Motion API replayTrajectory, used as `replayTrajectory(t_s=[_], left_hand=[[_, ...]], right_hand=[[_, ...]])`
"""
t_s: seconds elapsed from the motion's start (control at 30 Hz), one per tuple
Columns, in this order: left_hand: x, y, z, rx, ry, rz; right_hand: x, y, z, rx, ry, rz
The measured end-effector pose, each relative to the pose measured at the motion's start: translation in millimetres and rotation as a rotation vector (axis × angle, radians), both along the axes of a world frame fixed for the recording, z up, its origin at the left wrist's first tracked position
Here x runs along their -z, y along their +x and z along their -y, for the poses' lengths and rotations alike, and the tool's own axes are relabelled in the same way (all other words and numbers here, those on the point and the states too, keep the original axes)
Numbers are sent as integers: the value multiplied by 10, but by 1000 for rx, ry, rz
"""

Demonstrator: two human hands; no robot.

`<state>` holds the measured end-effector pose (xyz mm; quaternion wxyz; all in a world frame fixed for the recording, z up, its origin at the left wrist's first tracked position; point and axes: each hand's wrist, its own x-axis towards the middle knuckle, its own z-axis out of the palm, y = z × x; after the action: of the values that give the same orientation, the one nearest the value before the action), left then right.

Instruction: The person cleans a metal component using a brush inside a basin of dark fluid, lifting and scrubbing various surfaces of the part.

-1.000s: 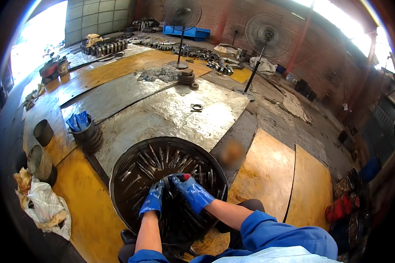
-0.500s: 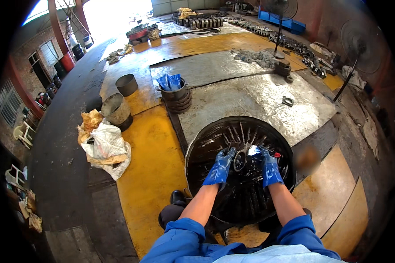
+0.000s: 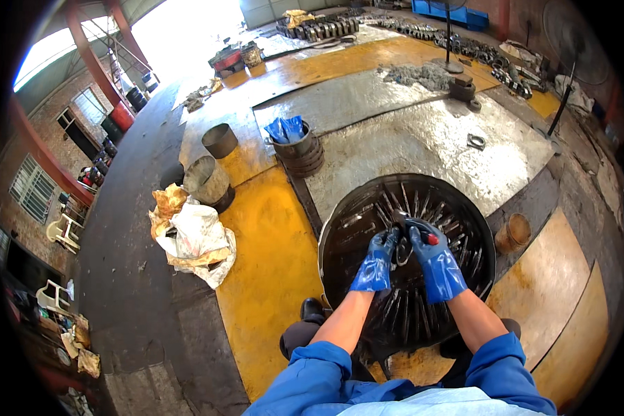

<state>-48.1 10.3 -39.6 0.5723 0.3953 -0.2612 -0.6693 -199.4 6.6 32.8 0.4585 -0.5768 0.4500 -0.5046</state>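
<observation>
A wide round pan point(image 3: 332, 208), black inside and wet with dark liquid, stands in front of me. Over it are both my hands, in blue rubber gloves. My left hand point(image 3: 379, 262) is closed on a dark metal ring point(image 3: 401, 257), mostly hidden by the glove. Close beside it, my right hand point(image 3: 433, 260) grips a flat-bladed scraper point(image 3: 433, 239) with a red handle end. Its blade points left, above the ring, near my left fingertips; whether it touches the ring I cannot tell.
A square metal part point(image 3: 475, 141) lies on the metal sheet beyond the pan. To the right stands a rusty can point(image 3: 513, 234). On the left are a pot with blue gloves point(image 3: 285, 129), a bucket point(image 3: 206, 182) and a white sack point(image 3: 200, 239). A fan stand point(image 3: 564, 104) rises at far right.
My hands have come closer together, bringing the scraper and ring together. The scraper's blade has turned from bright to dark. The whole view has shifted, placing the pan farther right.
</observation>
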Motion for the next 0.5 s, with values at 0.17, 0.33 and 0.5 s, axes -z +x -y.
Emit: replayTrajectory(t_s=[0.17, 0.33, 0.5], left_hand=[[-368, -34, 120, 45, 125, 43], [-273, 5, -76, -90, 270, -2], [-131, 345, 90, -30, 83, 875]], right_hand=[[-237, -78, -255, -86, -170, -158], [185, -127, -521, -192, -289, -132], [182, -378, -493, -330, -456, -201]])
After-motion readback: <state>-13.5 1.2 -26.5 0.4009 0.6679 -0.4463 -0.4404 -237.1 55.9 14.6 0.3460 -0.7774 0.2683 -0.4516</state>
